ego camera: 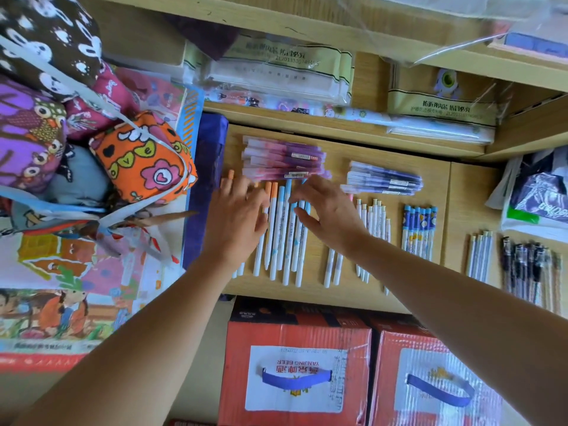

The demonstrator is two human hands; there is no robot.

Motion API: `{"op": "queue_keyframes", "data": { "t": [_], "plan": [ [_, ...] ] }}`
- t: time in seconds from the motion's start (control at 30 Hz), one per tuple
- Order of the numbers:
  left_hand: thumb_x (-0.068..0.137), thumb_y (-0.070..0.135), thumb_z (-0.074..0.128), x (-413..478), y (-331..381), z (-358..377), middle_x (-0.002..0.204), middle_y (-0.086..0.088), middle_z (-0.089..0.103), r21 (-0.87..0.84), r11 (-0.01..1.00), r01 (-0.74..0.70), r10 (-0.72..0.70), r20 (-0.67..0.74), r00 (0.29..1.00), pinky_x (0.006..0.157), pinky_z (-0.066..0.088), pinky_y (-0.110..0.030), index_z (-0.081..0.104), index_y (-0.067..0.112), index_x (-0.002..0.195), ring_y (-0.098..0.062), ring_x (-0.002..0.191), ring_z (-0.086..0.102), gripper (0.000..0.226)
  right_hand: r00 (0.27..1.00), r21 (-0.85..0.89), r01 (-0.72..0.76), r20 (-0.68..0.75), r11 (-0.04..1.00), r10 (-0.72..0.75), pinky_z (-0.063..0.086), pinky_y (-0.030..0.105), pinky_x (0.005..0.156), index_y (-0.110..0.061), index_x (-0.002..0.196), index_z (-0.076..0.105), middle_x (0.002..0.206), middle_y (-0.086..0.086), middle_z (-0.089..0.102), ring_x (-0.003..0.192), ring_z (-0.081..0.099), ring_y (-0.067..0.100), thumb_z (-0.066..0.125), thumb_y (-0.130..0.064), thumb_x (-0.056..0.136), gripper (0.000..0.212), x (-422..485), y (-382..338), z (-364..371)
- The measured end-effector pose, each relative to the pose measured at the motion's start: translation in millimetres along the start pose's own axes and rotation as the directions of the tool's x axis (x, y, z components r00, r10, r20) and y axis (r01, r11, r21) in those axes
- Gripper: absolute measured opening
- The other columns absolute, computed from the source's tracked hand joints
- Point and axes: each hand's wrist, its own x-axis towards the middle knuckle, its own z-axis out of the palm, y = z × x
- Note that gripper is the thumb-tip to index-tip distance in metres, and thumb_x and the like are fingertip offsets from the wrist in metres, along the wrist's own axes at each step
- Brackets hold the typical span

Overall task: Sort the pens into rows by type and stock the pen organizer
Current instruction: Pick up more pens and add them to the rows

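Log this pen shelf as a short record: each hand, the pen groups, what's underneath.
left hand: open, resting on orange-capped pens
right hand: open, fingers spread over blue-capped pens
behind hands: purple pen packs
far right: black pens
under shelf: red boxes
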Motion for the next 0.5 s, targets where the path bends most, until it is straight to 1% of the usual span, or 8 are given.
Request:
{"op": "queue_keyframes", "data": {
  "t": [0.03, 0.1, 0.17, 0.2, 0.3, 0.33, 0.4, 0.5],
  "plan": [
    [0.07, 0.016, 0.073, -7, 1, 2, 0.094, -0.007, 0.052, -0.009, 1.0, 0.002, -0.002, 0.029, 1.0, 0.079, 0.045, -0.043, 0.061, 0.019, 0.085, -0.037, 0.105, 0.052, 0.02, 0.999, 0.015, -0.006, 0.037, 1.0, 0.005, 0.052, 0.038, 0.075, -0.013, 0.096, 0.066, 0.097, 0.003, 0.06, 0.087, 0.061, 0.021, 0.065, -0.012, 0.084, 0.012, -6, -4, 4],
    [0.069, 0.022, 0.076, -20, 6, 8, 0.093, -0.006, 0.053, 0.01, 1.0, 0.029, -0.03, 0.083, 0.996, 0.077, 0.044, -0.04, 0.062, 0.019, 0.085, -0.033, 0.1, 0.053, 0.021, 0.991, 0.023, -0.045, 0.124, 0.999, 0.041, 0.055, 0.038, 0.067, -0.016, 0.099, 0.067, 0.097, 0.002, 0.059, 0.078, 0.06, 0.017, 0.066, -0.016, 0.087, 0.013, -15, -12, 12],
    [0.068, 0.028, 0.078, -29, 10, 15, 0.093, -0.005, 0.054, 0.018, 0.997, 0.07, -0.071, 0.094, 0.993, 0.075, 0.043, -0.038, 0.061, 0.02, 0.084, -0.03, 0.095, 0.053, 0.025, 0.982, 0.022, -0.069, 0.178, 0.997, 0.064, 0.055, 0.039, 0.062, -0.019, 0.106, 0.067, 0.1, 0.001, 0.058, 0.069, 0.055, 0.013, 0.064, -0.02, 0.089, 0.017, -20, -19, 20],
    [0.069, 0.031, 0.078, -32, 12, 18, 0.094, -0.005, 0.055, 0.024, 0.995, 0.094, -0.095, 0.095, 0.991, 0.075, 0.044, -0.039, 0.06, 0.019, 0.085, -0.03, 0.096, 0.053, 0.026, 0.979, 0.022, -0.07, 0.193, 0.997, 0.065, 0.055, 0.038, 0.061, -0.019, 0.109, 0.066, 0.102, 0.001, 0.057, 0.067, 0.054, 0.012, 0.063, -0.021, 0.09, 0.02, -21, -22, 22],
    [0.074, 0.037, 0.073, -35, 17, 22, 0.103, -0.01, 0.057, 0.06, 0.985, 0.161, -0.166, 0.106, 0.98, 0.082, 0.044, -0.042, 0.057, 0.015, 0.09, -0.032, 0.105, 0.052, 0.031, 0.975, 0.003, -0.06, 0.214, 0.998, 0.058, 0.054, 0.038, 0.059, -0.018, 0.112, 0.063, 0.104, 0.002, 0.056, 0.07, 0.06, 0.02, 0.062, -0.023, 0.09, 0.022, -18, -28, 28],
    [0.075, 0.036, 0.072, -36, 18, 22, 0.102, -0.01, 0.058, 0.062, 0.982, 0.178, -0.183, 0.096, 0.978, 0.083, 0.043, -0.041, 0.057, 0.015, 0.09, -0.031, 0.105, 0.052, 0.03, 0.976, -0.006, -0.054, 0.209, 0.999, 0.054, 0.054, 0.038, 0.058, -0.017, 0.111, 0.063, 0.104, 0.003, 0.057, 0.071, 0.061, 0.022, 0.061, -0.023, 0.091, 0.021, -17, -29, 30],
    [0.075, 0.03, 0.071, -39, 18, 21, 0.094, -0.008, 0.057, 0.06, 0.977, 0.203, -0.207, 0.056, 0.977, 0.078, 0.043, -0.038, 0.056, 0.014, 0.087, -0.028, 0.096, 0.053, 0.025, 0.979, -0.016, -0.047, 0.198, 0.999, 0.049, 0.054, 0.039, 0.056, -0.015, 0.108, 0.064, 0.103, 0.003, 0.057, 0.07, 0.061, 0.023, 0.06, -0.024, 0.092, 0.019, -16, -29, 31],
    [0.075, 0.024, 0.069, -42, 15, 20, 0.086, -0.006, 0.056, 0.059, 0.973, 0.222, -0.223, 0.016, 0.975, 0.072, 0.042, -0.035, 0.055, 0.014, 0.085, -0.025, 0.086, 0.053, 0.02, 0.976, -0.06, -0.049, 0.211, 0.997, 0.061, 0.054, 0.039, 0.055, -0.017, 0.107, 0.064, 0.103, 0.003, 0.056, 0.067, 0.059, 0.021, 0.057, -0.026, 0.093, 0.018, -16, -29, 30]
  ]
}}
